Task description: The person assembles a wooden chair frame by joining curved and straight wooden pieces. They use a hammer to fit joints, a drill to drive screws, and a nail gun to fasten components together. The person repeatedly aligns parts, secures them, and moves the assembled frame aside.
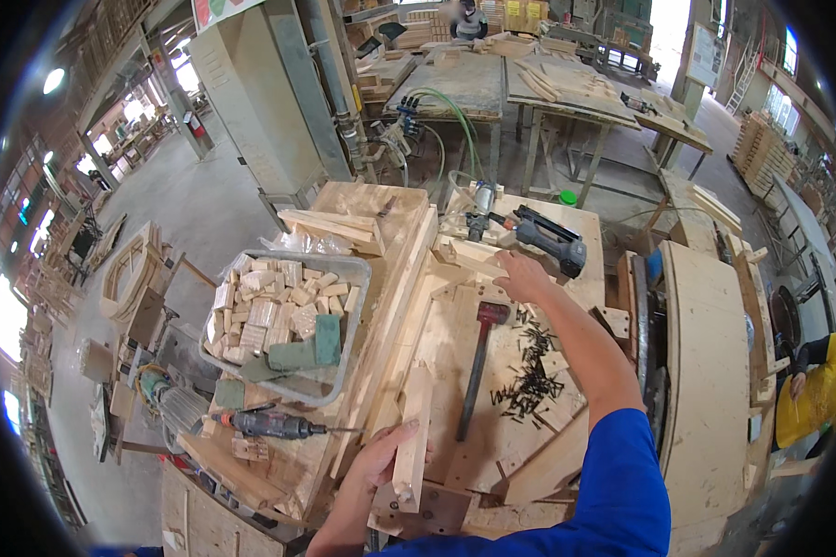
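Your left hand (381, 457) grips a near wooden bar (412, 446), left of the mallet (478, 367); your right hand (527, 280) touches a far wood strip (472, 256), closure unclear; you're apparently positioning wood; the next move needs steadiness.

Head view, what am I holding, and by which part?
Left hand: a wooden block, by its near half. Right hand: at the right end of a wood piece; grip unclear.
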Demonstrator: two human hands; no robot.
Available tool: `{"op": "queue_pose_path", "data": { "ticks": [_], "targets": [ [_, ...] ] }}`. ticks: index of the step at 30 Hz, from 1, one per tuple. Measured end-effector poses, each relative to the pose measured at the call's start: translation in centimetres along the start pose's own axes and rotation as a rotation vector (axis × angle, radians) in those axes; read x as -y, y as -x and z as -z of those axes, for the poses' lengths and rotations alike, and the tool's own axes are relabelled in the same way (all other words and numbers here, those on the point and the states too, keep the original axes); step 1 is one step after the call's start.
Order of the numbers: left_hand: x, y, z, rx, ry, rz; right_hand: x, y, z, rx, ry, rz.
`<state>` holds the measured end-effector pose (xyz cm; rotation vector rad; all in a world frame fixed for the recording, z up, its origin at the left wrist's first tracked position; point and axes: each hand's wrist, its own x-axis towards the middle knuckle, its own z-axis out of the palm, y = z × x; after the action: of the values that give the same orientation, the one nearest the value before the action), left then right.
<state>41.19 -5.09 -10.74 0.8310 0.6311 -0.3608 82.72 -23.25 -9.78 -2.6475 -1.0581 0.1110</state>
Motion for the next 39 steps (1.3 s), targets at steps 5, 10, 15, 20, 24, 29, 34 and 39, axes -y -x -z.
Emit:
{"op": "queue_pose_path", "data": {
  "ticks": [5,10,15,20,24,29,34,39],
  "targets": [
    [-0.7,-0.9,0.4,-0.005,-0.017,0.030,-0.6,-3.8,-2.6,0.037,0.019,0.101],
    [-1.6,-2.6,-1.7,-0.028,-0.071,0.067,-0.6,-3.2,-2.8,0.058,0.327,0.050],
    [-2.2,-2.3,-2.9,0.005,-0.161,0.060,3.4,0.2,-1.6,-0.148,0.089,0.089],
    [-1.8,-0.6,-3.1,0.123,-0.194,0.082,10.3,13.2,0.5,0.135,-0.386,0.553],
    [0.3,1.0,-4.4,0.231,-0.180,0.077,14.1,23.2,0.1,0.031,-0.238,0.604],
    [2.3,4.4,-0.8,0.158,-0.250,0.174,12.4,29.4,2.1,0.082,-0.125,0.433],
    [0.9,9.7,2.5,0.003,-0.755,0.141,11.9,33.8,0.0,0.089,0.019,0.290],
    [-5.5,8.0,-4.3,-0.090,-1.311,-0.411,15.7,33.1,-5.0,0.098,0.006,0.295]
  ]
}}
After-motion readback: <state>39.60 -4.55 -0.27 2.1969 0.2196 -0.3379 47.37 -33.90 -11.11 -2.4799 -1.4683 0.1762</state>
